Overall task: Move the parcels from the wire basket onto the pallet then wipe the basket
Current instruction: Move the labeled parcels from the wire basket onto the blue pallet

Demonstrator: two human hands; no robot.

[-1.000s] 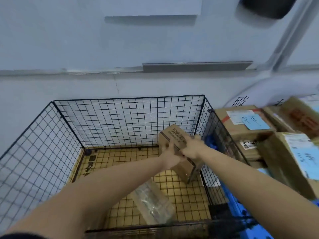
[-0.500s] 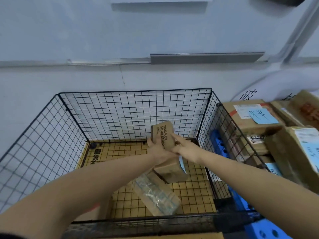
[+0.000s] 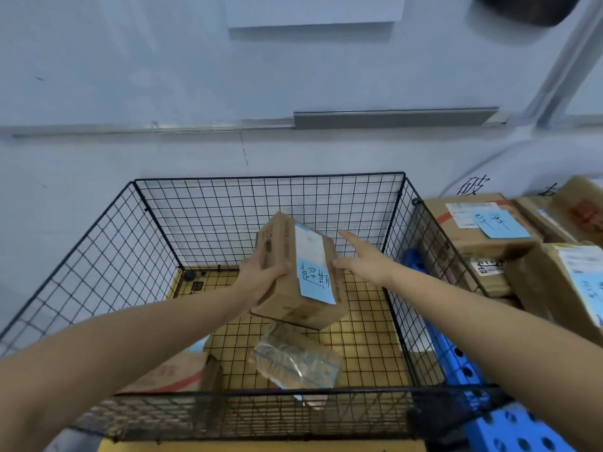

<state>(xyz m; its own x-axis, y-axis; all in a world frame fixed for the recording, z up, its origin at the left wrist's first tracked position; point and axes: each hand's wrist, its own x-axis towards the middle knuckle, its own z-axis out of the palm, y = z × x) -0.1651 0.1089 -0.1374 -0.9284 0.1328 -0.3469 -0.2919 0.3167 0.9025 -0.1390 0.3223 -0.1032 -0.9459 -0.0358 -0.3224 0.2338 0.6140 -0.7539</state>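
The wire basket (image 3: 267,177) is open at the top, so a hand can pass in from above, while its 4 mesh sides block entry from around it and the grey wall (image 3: 195,93) stands close behind the far one. Inside, the cardboard box (image 3: 284,298) gripped by the left hand (image 3: 261,278) fills the middle with the right hand (image 3: 362,261) spread just beside it; bare floor lies along the left and far sides, whereas a plastic-wrapped parcel (image 3: 293,360) and a carton (image 3: 176,373) take up the near side. Past the right side, stacked parcels (image 3: 473,236) crowd the blue pallet (image 3: 509,429), leaving bare deck at its near end
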